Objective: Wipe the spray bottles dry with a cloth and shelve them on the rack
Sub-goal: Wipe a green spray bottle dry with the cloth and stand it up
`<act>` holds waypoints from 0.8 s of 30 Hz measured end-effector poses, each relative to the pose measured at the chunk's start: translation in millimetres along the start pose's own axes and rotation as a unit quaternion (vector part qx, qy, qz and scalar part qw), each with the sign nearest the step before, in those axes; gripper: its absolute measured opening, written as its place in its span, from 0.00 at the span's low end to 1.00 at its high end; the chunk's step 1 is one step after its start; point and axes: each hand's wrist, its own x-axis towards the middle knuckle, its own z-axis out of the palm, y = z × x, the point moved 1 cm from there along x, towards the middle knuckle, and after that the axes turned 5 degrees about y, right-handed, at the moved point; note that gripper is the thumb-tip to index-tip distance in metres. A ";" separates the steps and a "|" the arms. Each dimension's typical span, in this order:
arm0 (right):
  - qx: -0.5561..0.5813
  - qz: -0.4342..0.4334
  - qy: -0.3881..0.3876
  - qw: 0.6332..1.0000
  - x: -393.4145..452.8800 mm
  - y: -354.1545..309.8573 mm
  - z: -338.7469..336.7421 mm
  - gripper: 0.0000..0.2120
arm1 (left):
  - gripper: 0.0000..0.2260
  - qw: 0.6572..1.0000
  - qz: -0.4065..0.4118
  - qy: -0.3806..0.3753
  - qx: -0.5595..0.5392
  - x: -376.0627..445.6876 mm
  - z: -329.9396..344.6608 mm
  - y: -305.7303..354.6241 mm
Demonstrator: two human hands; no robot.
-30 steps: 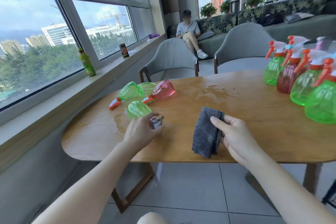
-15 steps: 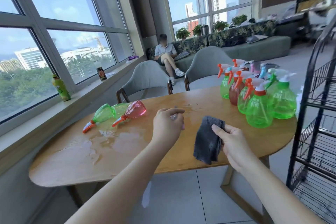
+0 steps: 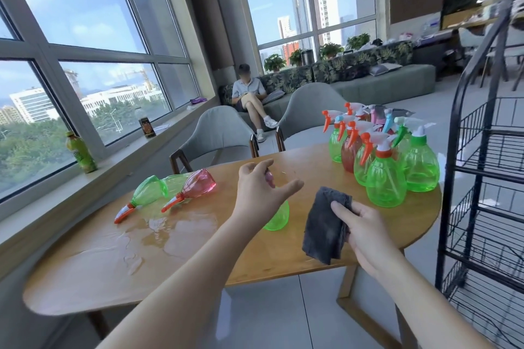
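1. An office lounge or shared common room high up in a city building.
2. Tall windows point(image 3: 93, 45) look out on towers and treetops below.
3. A long patterned sofa point(image 3: 354, 73) runs under the far windows, with potted plants point(image 3: 274, 62) behind it and a person point(image 3: 249, 96) seated there.
4. Grey upholstered chairs point(image 3: 218, 136) stand at a wooden worktop point(image 3: 198, 258) on a tiled floor point(image 3: 269, 317).

Cloth point(image 3: 326, 228) dark grey; held bottle point(image 3: 278, 217) green, its top possibly pink; rack point(image 3: 479, 150) black; sofa point(image 3: 354, 65) leaf-patterned.
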 end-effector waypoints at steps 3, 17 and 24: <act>-0.004 -0.002 0.000 1.000 2.5 2.1 0.5 0.08 | 0.46 1.000 0.012 0.000 0.019 8.7 -4.8 -9.6; -0.018 -0.003 0.007 1.000 14.6 12.6 8.0 0.08 | 0.46 0.999 -0.021 -0.029 0.008 46.4 -1.5 -38.8; -0.027 -0.015 0.007 0.999 16.8 7.8 5.4 0.08 | 0.56 0.998 0.016 -0.048 -0.035 14.7 3.9 -94.3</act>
